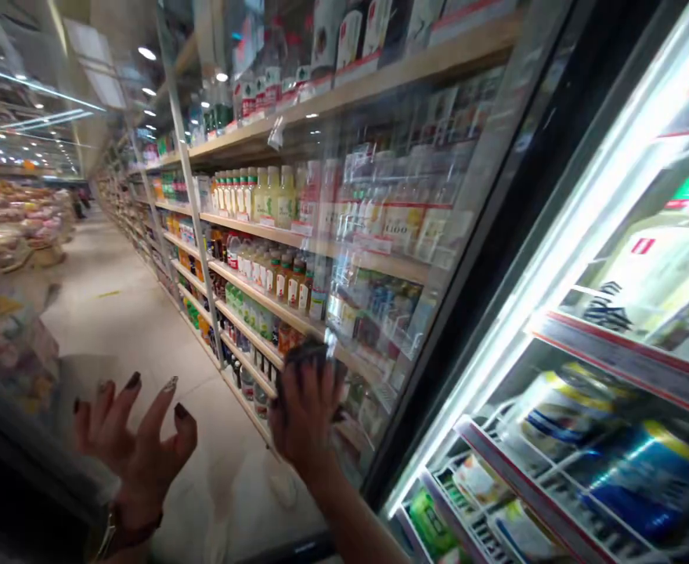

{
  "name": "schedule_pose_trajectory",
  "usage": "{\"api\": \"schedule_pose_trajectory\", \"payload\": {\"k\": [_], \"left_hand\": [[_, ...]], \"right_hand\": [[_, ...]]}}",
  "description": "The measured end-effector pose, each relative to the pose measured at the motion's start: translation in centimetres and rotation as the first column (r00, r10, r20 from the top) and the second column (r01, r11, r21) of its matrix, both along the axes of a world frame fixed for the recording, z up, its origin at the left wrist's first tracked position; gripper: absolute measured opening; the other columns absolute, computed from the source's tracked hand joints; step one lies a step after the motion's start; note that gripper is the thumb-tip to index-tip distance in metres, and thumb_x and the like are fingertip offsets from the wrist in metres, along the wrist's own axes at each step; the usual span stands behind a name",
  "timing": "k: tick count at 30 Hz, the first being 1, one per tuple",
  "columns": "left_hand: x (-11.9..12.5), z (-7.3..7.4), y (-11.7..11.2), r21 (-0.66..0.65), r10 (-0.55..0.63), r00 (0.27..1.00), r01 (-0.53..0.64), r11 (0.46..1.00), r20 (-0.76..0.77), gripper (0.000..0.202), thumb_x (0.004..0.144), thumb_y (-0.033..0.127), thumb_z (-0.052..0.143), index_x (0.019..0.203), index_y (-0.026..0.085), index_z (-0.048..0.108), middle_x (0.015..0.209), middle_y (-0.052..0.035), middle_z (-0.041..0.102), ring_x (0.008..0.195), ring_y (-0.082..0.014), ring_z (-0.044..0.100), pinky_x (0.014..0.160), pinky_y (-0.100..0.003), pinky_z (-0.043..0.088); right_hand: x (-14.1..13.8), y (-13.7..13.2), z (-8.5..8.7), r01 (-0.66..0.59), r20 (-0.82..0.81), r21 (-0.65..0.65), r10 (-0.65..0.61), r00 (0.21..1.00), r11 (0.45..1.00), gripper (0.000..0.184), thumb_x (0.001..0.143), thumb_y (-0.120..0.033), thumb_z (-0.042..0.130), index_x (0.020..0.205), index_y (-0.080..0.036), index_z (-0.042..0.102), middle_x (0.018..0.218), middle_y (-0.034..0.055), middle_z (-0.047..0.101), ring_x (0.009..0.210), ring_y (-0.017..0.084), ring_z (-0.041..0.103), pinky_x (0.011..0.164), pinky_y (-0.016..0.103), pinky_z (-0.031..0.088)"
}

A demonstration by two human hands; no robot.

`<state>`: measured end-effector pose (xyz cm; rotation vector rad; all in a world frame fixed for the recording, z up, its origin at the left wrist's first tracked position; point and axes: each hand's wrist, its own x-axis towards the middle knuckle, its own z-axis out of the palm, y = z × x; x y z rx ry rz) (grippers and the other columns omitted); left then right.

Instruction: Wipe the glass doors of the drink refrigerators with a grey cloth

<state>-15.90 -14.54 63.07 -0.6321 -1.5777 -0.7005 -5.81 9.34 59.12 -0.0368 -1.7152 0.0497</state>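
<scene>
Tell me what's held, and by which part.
The right hand holds what seems a dark cloth against a glass door, part unclear; the left hand holds nothing.

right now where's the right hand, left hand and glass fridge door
Right hand (306, 419), head view, back of the hand
Left hand (133, 462), head view, back of the hand
Glass fridge door (344, 235), head view, pane over the shelves

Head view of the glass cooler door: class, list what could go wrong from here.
The right hand presses a dark wad, possibly cloth, against the glass cooler door; it might slip or leave smears. The raised left hand, with long dark-painted nails, could knock the glass. Anything dropped would land on the pale hard floor.
</scene>
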Motion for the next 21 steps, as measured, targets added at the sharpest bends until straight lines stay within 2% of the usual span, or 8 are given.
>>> {"api": "schedule_pose_trajectory", "payload": {"k": [2, 4, 6, 10, 12, 14, 19, 21], "left_hand": [[0.4, 0.0, -0.1, -0.082, 0.138, 0.957, -0.164, 0.983, -0.257, 0.042, 0.071, 0.023, 0.078, 0.111, 0.018, 0.069, 0.128, -0.0129, 0.060, 0.135, -0.0389, 0.054, 0.117, -0.067, 0.038], [0.7, 0.1, -0.7, -0.132, 0.174, 0.915, -0.235, 0.963, -0.363, 0.053, 0.067, 0.018, 0.077, 0.119, 0.017, 0.067, 0.130, -0.0167, 0.060, 0.134, -0.0405, 0.056, 0.112, -0.064, 0.046], [1.0, -0.1, -1.3, -0.146, 0.191, 0.921, -0.252, 0.957, -0.338, 0.056, 0.065, 0.015, 0.077, 0.121, 0.017, 0.068, 0.129, -0.0190, 0.061, 0.134, -0.0421, 0.057, 0.110, -0.063, 0.050], [1.6, -0.5, -1.5, -0.066, 0.228, 0.938, -0.252, 0.965, -0.260, 0.047, 0.063, 0.019, 0.076, 0.110, 0.018, 0.072, 0.123, -0.0166, 0.064, 0.129, -0.0403, 0.061, 0.109, -0.063, 0.051], [2.1, -0.3, -1.2, -0.065, 0.227, 0.929, -0.256, 0.965, -0.293, 0.050, 0.063, 0.019, 0.076, 0.113, 0.019, 0.072, 0.125, -0.0159, 0.063, 0.129, -0.0396, 0.061, 0.109, -0.062, 0.052], [2.8, 0.5, -0.8, -0.095, 0.207, 0.909, -0.257, 0.962, -0.362, 0.055, 0.063, 0.017, 0.074, 0.118, 0.018, 0.070, 0.130, -0.0173, 0.063, 0.132, -0.0403, 0.060, 0.110, -0.062, 0.051], [4.4, 2.1, -0.3, -0.129, 0.177, 0.868, -0.264, 0.956, -0.464, 0.053, 0.068, 0.014, 0.072, 0.122, 0.014, 0.067, 0.136, -0.0191, 0.062, 0.136, -0.0408, 0.058, 0.113, -0.060, 0.049], [4.7, 2.1, -0.3, -0.129, 0.183, 0.876, -0.266, 0.955, -0.447, 0.048, 0.071, 0.014, 0.074, 0.119, 0.014, 0.067, 0.136, -0.0171, 0.061, 0.136, -0.0396, 0.058, 0.114, -0.059, 0.049]], "right_hand": [[0.0, -2.8, -2.5, -0.132, 0.159, 0.218, 0.099, 0.982, 0.967, 0.060, 0.094, -0.034, 0.057, 0.154, -0.035, 0.053, 0.157, -0.0031, 0.057, 0.162, 0.027, 0.026, 0.132, 0.057, 0.028], [0.4, -2.8, -1.6, -0.187, 0.238, 0.304, 0.116, 0.964, 0.934, 0.056, 0.093, -0.035, 0.060, 0.149, -0.041, 0.057, 0.153, -0.0092, 0.061, 0.160, 0.022, 0.032, 0.132, 0.047, 0.032], [1.2, -0.5, 3.2, -0.144, 0.190, 0.244, 0.099, 0.977, 0.959, 0.061, 0.095, -0.034, 0.057, 0.156, -0.036, 0.050, 0.157, -0.0041, 0.057, 0.160, 0.025, 0.031, 0.133, 0.051, 0.027], [2.2, 4.9, 16.8, -0.034, -0.043, 0.017, 0.035, 0.998, 0.999, 0.070, 0.100, -0.031, 0.043, 0.168, -0.023, 0.028, 0.170, 0.0099, 0.038, 0.164, 0.034, 0.017, 0.130, 0.068, 0.017], [2.2, 5.7, 20.0, -0.035, -0.079, -0.011, 0.034, 0.996, 0.999, 0.071, 0.101, -0.032, 0.039, 0.169, -0.023, 0.021, 0.172, 0.0103, 0.033, 0.165, 0.036, 0.013, 0.128, 0.071, 0.017], [2.3, 5.3, 18.3, -0.049, -0.065, -0.004, 0.048, 0.997, 0.999, 0.073, 0.100, -0.033, 0.041, 0.169, -0.023, 0.020, 0.172, 0.0104, 0.034, 0.165, 0.037, 0.013, 0.128, 0.072, 0.018], [3.4, 3.2, 1.0, -0.059, -0.017, 0.111, 0.061, 0.998, 0.992, 0.075, 0.092, -0.024, 0.050, 0.165, -0.019, 0.034, 0.158, 0.0115, 0.055, 0.165, 0.030, 0.017, 0.134, 0.061, 0.016], [3.8, 3.8, -3.0, -0.070, -0.002, 0.182, 0.071, 0.997, 0.981, 0.073, 0.089, -0.020, 0.052, 0.162, -0.022, 0.042, 0.152, 0.0092, 0.061, 0.163, 0.029, 0.024, 0.134, 0.057, 0.019]]}}
